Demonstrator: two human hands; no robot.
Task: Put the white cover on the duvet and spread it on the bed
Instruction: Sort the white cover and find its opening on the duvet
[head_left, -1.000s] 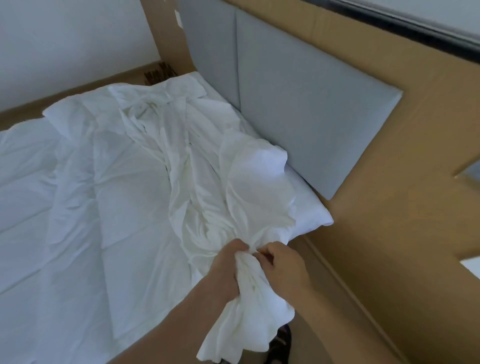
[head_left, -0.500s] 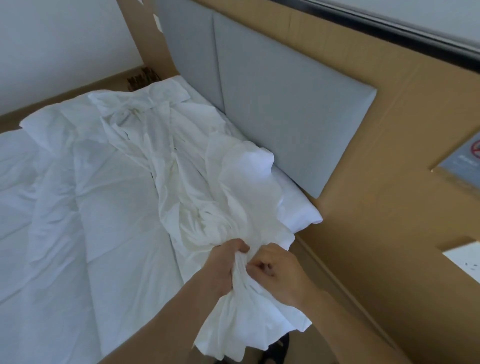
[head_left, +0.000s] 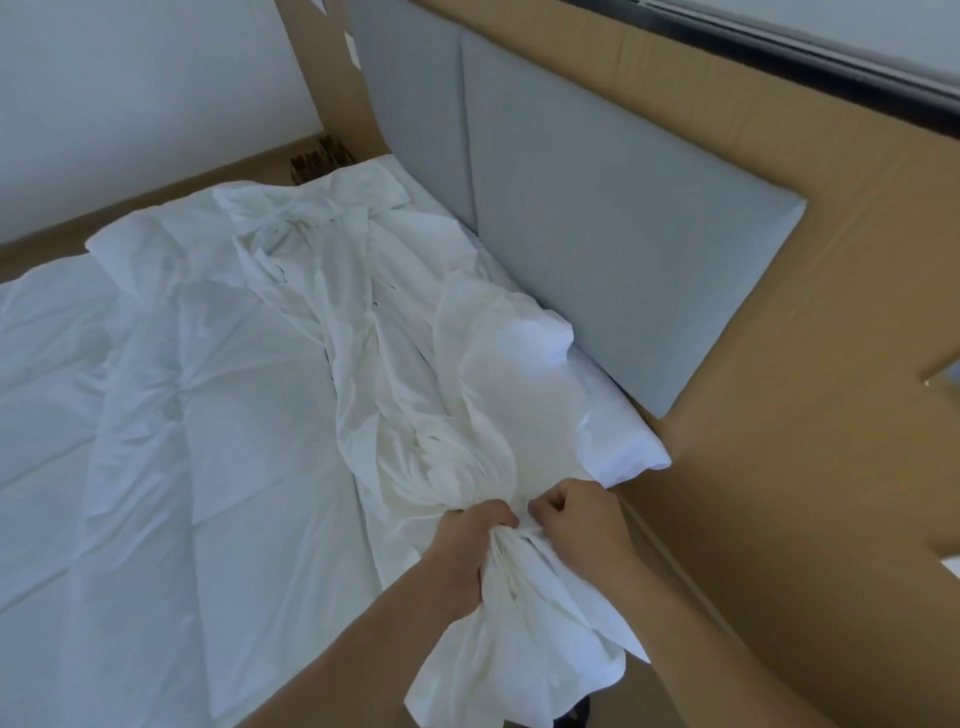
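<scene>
Two hands meet by the near end of the headboard (head_left: 597, 260): the left hand (head_left: 470, 545) fists a gathered bunch of the one cover (head_left: 415, 364), and the right hand (head_left: 576, 519) pinches the same cloth just beside it. The cover trails crumpled along the headboard, over one duvet (head_left: 249, 415) and one pillow (head_left: 628, 441).

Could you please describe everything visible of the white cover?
The cover is thin, white, creased cloth, bunched into a long strip that lies on the duvet beside the grey headboard. Its near end is gathered in both grips: the left hand clutches it, the right hand pinches it. A loose end hangs below the hands.
</scene>
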